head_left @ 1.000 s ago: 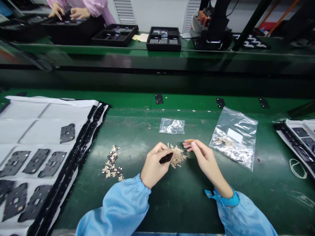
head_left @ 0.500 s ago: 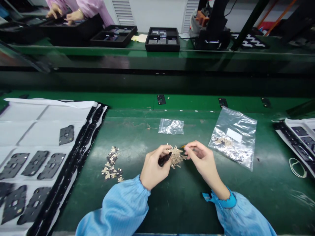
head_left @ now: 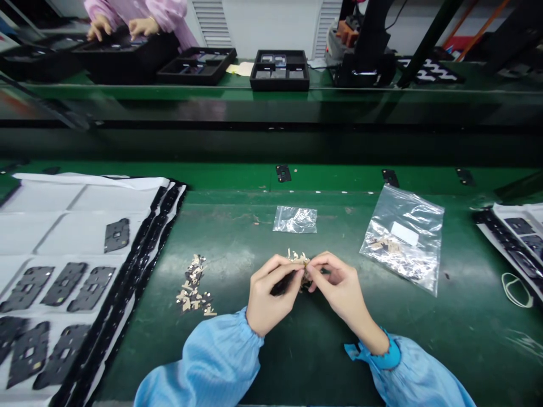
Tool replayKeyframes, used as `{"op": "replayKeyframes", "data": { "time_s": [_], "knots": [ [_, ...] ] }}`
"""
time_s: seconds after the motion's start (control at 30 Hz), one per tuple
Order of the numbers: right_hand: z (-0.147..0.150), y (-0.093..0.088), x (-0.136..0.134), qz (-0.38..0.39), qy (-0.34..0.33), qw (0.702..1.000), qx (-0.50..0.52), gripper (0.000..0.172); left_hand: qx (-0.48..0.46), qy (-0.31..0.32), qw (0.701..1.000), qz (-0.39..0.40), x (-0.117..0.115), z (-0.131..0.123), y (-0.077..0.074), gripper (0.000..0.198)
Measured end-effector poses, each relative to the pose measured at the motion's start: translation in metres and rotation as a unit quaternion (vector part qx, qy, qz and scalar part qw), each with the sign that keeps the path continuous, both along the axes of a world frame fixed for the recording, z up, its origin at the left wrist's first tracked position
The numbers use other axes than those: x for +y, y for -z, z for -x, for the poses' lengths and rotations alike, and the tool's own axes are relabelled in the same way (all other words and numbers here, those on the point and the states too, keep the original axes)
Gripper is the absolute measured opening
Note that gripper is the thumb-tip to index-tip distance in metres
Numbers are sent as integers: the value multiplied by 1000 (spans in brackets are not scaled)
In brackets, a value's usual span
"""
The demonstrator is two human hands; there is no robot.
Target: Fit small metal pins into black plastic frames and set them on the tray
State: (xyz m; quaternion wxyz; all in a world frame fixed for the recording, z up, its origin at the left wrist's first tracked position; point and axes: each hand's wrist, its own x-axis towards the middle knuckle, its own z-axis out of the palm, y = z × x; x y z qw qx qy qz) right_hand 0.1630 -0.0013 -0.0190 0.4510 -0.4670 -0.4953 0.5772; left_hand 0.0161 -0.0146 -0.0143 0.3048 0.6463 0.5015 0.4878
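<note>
tan scraps (head_left: 297,259) bunched between both hands
left hand (head_left: 269,295) narrow, gripping a small black part (head_left: 280,286); right hand (head_left: 341,292) pinching the scraps; second scrap pile (head_left: 193,288) left of them, clear plastic bag (head_left: 403,240) right

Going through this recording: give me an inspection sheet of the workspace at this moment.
surface: green bench mat, scuffed.
job's things: dark piece; small tan pieces; second tan pile.
grips: left hand holds the dark piece; right hand reaches the tan pieces, hold unclear.
clutter: clear bag containing tan pieces; smaller clear bag.
cables: white loop on the mat, kind unclear.
surroundings: white sheet bearing black plates; co-worker's hand beyond; black tray.
</note>
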Motion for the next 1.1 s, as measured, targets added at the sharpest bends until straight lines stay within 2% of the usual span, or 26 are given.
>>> {"op": "replayKeyframes", "data": {
  "time_s": [0.3,0.47,0.57,0.7,0.77,0.83,1.1],
  "knots": [
    [1,1,-2,2,-3,1000,0,8,-9,8,1000,24,0,-1,4,22],
    [-3,0,2,32,-19,999,19,15,-53,-9,994,99,6,3,1,16],
    [-7,-3,5,53,0,998,30,12,-129,-5,973,193,8,5,-2,11],
    [-9,-4,9,103,-21,991,78,13,-265,26,908,324,8,5,-2,15],
    [-9,-3,9,126,-38,987,96,15,-312,33,878,362,8,4,-2,16],
    [-9,-3,8,137,-45,984,106,15,-334,36,860,383,8,3,-3,17],
    [-8,-5,5,133,-48,985,94,17,-325,46,863,384,8,3,-3,21]
  ]
}}
